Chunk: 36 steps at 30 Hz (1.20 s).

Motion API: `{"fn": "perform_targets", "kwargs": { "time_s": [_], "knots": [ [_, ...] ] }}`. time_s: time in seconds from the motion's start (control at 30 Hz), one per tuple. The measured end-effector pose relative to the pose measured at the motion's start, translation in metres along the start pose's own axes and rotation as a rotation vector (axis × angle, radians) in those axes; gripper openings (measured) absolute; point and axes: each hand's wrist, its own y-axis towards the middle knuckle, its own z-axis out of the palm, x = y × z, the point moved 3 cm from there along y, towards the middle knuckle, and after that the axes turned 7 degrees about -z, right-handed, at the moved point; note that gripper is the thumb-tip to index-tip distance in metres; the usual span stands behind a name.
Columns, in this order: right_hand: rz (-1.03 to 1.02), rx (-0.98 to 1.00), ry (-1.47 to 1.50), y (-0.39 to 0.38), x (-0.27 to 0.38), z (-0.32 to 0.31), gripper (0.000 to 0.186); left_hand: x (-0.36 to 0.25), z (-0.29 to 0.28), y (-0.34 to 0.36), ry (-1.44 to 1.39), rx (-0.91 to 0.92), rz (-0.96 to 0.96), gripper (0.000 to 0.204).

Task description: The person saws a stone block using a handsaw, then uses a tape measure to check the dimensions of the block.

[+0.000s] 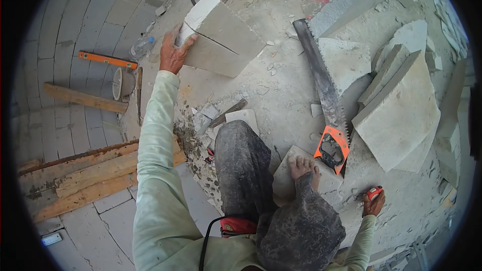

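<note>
At the upper middle, my left hand (174,50) grips the left end of a pale aerated concrete block (226,45). A dark line, which may be a cut or a mark, runs partway across the block's face. Low on the right, my right hand (374,205) is closed around a red tape measure (374,192), close to the floor. Between my hands lies a large hand saw (324,78), its toothed blade pointing away and its orange handle (343,138) beside my bare foot (303,167). That foot rests on a flat block piece (288,183).
Block slabs (399,115) are stacked at the right, with another long block (346,7) at the far right. On the left are an orange spirit level (108,59), a plastic bottle (142,46), a bucket (123,84) and wooden planks (95,180). Rubble (196,155) litters the floor.
</note>
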Motion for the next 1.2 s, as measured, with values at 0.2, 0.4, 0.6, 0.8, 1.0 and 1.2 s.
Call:
{"fn": "perform_targets", "kwargs": {
  "time_s": [0.2, 0.4, 0.6, 0.8, 1.0, 1.2],
  "knots": [
    [-0.178, 0.077, 0.437, -0.025, 0.099, -0.063, 0.077, -0.048, -0.017, -0.059, -0.064, -0.273, 0.159, 0.057],
    [-0.115, 0.547, 1.117, 0.002, 0.26, -0.119, 0.079, -0.127, 0.036, -0.167, -0.709, 0.599, -0.141, 0.051],
    [-0.322, 0.846, 1.625, 0.068, 0.396, -0.099, 0.085, -0.148, 0.074, -0.209, -1.058, 0.95, -0.36, 0.051],
    [-0.734, 0.803, 1.16, 0.095, 0.491, -0.093, 0.081, -0.126, 0.046, -0.197, -1.046, 0.738, -0.407, 0.052],
    [-1.138, 0.636, 0.651, 0.091, 0.524, -0.099, 0.088, -0.092, 0.035, -0.197, -0.873, 0.719, -0.348, 0.041],
    [-1.431, 0.468, 0.522, 0.1, 0.547, -0.111, 0.088, -0.07, 0.04, -0.188, -0.824, 0.748, -0.291, 0.033]
  ]
}}
